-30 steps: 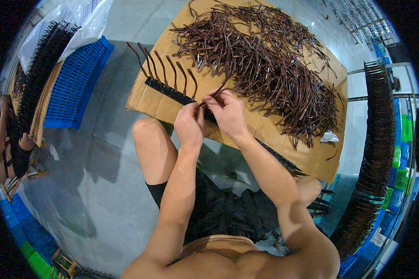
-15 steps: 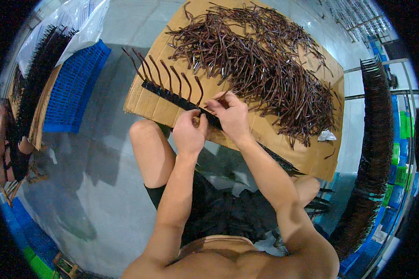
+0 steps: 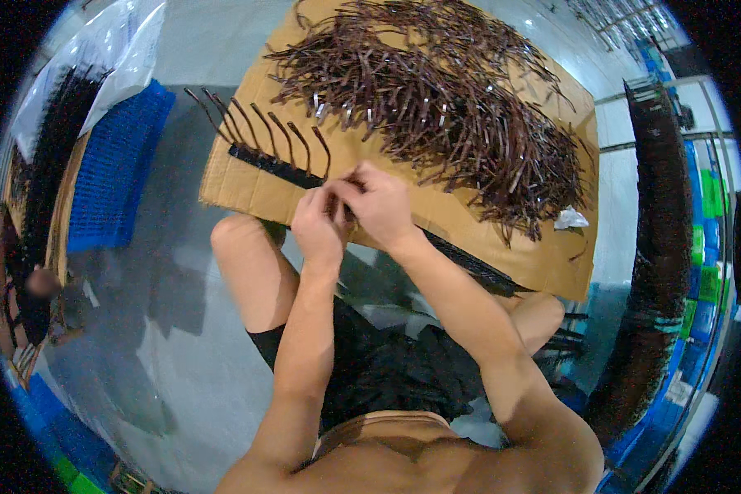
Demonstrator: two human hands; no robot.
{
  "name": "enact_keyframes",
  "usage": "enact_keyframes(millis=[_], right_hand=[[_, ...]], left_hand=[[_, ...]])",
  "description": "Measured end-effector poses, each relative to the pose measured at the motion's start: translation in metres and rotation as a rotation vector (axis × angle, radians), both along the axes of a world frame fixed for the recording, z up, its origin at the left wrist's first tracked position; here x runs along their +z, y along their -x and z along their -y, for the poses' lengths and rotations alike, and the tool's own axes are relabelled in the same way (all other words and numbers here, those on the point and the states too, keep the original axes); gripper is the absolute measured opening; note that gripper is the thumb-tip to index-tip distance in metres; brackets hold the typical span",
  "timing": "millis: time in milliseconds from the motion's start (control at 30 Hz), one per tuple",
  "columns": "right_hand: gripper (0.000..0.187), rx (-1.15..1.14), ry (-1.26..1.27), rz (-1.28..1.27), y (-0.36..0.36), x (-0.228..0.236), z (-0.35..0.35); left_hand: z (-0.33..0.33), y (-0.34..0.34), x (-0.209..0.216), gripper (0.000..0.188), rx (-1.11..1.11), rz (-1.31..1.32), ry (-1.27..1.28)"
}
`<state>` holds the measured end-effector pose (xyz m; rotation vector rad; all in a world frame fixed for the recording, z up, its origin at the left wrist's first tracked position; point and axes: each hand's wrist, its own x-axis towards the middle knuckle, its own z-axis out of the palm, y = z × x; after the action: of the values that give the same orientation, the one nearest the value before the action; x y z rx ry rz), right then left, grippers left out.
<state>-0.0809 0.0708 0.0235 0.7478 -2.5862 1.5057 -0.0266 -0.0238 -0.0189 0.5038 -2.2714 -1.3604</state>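
Taking our two hands as the hub of the dial, we see black shorts [image 3: 399,362] nearest us, between five and six o'clock, with our bare left knee [image 3: 243,239] at eight and our right knee [image 3: 539,317] at four. Our left hand [image 3: 319,226] and right hand [image 3: 379,202] are together, fingers bent and fingertips meeting over the black strip [image 3: 465,259]; the fingers cover whatever lies between them, so we cannot tell whether they are clamped on anything. The strip runs under our hands from ten o'clock to four, close to the near edge of the cardboard sheet [image 3: 370,152]. On its ten o'clock stretch a row of brown pieces [image 3: 302,148] stands up, thin and curved, the last of them just beside our left hand. Beyond, from twelve round to three, a wide pile [image 3: 445,99] of similar brown lengths lies tangled on the cardboard, and a crumpled white scrap [image 3: 570,217] rests by its three o'clock end. Farther off, on the grey floor [image 3: 214,395] side, a blue slatted panel [image 3: 119,169] slants at nine, near a dark bristly bundle [image 3: 53,156]. Well apart, a tall dark stack [image 3: 654,239] curves from two to four, with green and blue boxes [image 3: 708,193] behind it.
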Motion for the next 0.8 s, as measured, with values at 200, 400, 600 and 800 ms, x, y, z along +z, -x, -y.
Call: enact_keyframes(millis=[200, 400, 600, 800], right_hand=[[0.027, 0.18, -0.188, 0.282, 0.015, 0.022, -0.013], [0.028, -0.191, -0.863, 0.25, 0.048, 0.013, -0.09], [0.025, -0.259, -0.749, 0.13, 0.041, -0.001, -0.091], [0.024, -0.234, -0.467, 0.22, 0.026, 0.01, -0.065]], left_hand=[[0.004, -0.003, -0.004, 0.012, 0.053, -0.032, 0.118], [0.0, -0.002, 0.005, 0.023, 0.048, 0.151, -0.104], [-0.005, 0.001, 0.0, 0.022, -0.026, 0.031, -0.06], [-0.003, -0.002, 0.002, 0.02, -0.028, 0.021, 0.069]])
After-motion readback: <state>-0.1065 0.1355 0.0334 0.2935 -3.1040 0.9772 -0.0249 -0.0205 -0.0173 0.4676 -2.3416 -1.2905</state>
